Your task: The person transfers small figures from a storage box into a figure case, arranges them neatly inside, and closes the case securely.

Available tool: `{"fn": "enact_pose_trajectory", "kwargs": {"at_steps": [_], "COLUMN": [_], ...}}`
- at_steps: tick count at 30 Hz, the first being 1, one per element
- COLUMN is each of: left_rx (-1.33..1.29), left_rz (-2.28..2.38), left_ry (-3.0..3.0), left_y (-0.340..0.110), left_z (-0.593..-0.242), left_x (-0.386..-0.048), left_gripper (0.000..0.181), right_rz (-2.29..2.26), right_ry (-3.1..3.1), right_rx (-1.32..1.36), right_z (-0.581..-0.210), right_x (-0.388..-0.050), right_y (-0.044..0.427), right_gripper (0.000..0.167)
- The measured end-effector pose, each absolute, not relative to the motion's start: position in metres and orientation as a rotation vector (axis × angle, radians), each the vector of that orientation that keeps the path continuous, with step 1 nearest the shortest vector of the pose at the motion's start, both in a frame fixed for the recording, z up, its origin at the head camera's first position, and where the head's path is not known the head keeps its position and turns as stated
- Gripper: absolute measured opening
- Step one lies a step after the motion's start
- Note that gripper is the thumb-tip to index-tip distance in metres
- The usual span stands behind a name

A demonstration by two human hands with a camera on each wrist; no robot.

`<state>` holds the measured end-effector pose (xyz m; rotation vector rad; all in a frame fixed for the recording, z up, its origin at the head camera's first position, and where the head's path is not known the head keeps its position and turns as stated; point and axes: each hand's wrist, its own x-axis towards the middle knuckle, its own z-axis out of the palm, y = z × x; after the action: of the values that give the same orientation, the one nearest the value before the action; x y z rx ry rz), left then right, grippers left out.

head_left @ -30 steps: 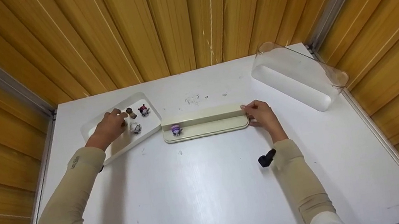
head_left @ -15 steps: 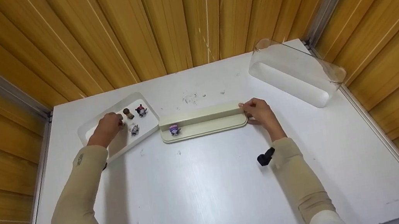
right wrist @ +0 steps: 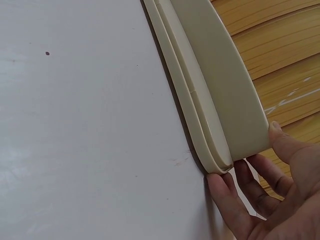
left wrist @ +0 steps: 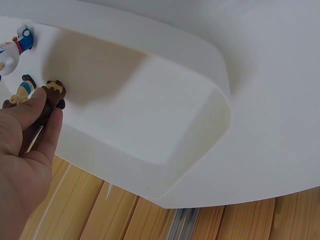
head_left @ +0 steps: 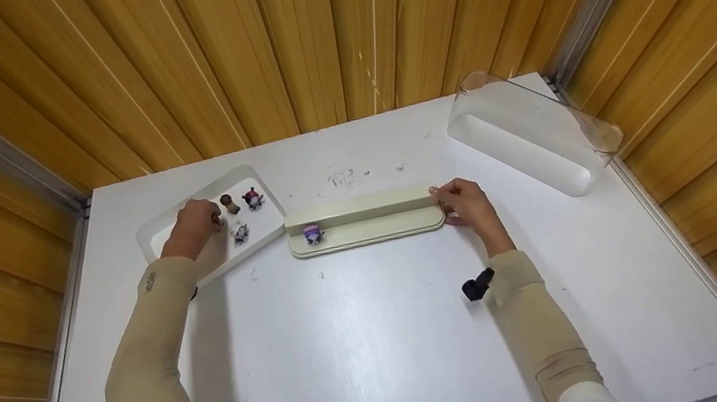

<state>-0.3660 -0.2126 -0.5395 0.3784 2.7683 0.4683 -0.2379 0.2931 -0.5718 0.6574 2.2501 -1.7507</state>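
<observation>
My left hand is over the white tray and pinches a small brown figurine between thumb and fingertips. Nearby in the tray are a brown-haired figurine, a red-and-black one and a white one. At the right end of a cream stepped display base, my right hand grips its edge, thumb on the raised step and fingers at the lower rim. A purple-hatted figurine stands on the base's lower level, at the left.
A clear cover lies on the white table at the back right. Wooden panels enclose the table at the back and sides. The tray's near right corner sits against or very close to the base's left end.
My left forearm has swung to the right, while the left hand stays over the tray with little movement. My right hand keeps its hold on the base. The view has shifted slightly.
</observation>
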Motion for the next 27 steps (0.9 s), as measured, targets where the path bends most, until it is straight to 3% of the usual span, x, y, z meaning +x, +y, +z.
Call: {"fn": "enact_pose_trajectory", "kwargs": {"at_steps": [27], "left_rx": [0.228], "left_rz": [0.519], "left_ry": [2.831], "left_y": [-0.2077], "left_z": [-0.5392], "left_x": [-0.3576], "left_gripper": [0.026], "right_rz": [-1.744], "right_ry": [2.299], "right_rx": [0.621], "right_z": [-0.5736], "right_x": [-0.2364], "right_y": [0.2929], "right_gripper": [0.038]}}
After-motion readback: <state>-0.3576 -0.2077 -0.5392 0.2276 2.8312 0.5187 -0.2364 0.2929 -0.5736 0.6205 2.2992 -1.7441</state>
